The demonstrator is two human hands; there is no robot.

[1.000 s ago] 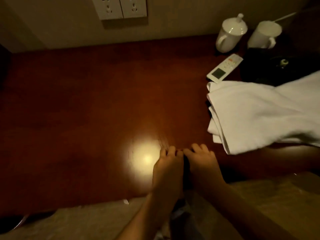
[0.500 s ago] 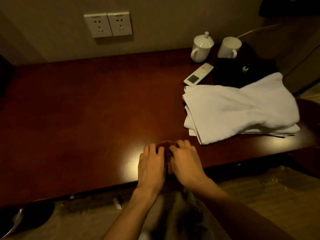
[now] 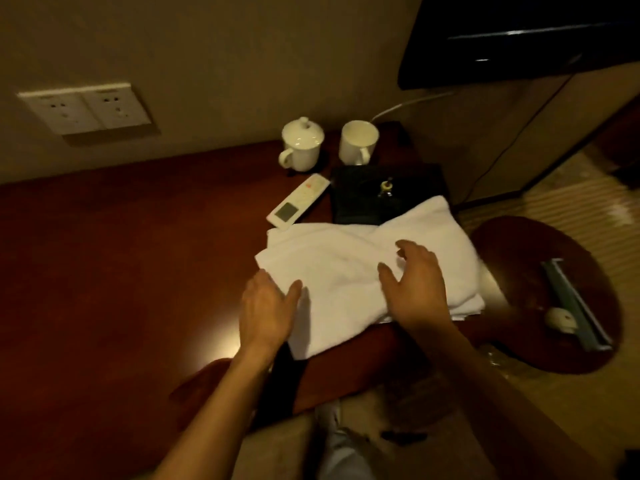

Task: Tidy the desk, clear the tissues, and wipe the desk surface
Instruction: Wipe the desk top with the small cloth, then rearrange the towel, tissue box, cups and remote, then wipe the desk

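towel (image 3: 349, 271): white, folded, on tabletop (image 3: 121, 265) at 3 o'clock | left hand (image 3: 266, 310): fingers spread, touching its 8 o'clock corner | right hand (image 3: 415, 285): grip spread over it (contact unclear) | remote (image 3: 298, 201), two mugs at 12 o'clock

No legible text anywhere.

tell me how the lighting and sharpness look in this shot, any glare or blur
Head view: dim, warm amber light; a glare spot on the desk near its front edge; the white towel is the brightest area; the wall sockets and both hands, left hand and right hand, look softly blurred; wide-angle bending at the edges.
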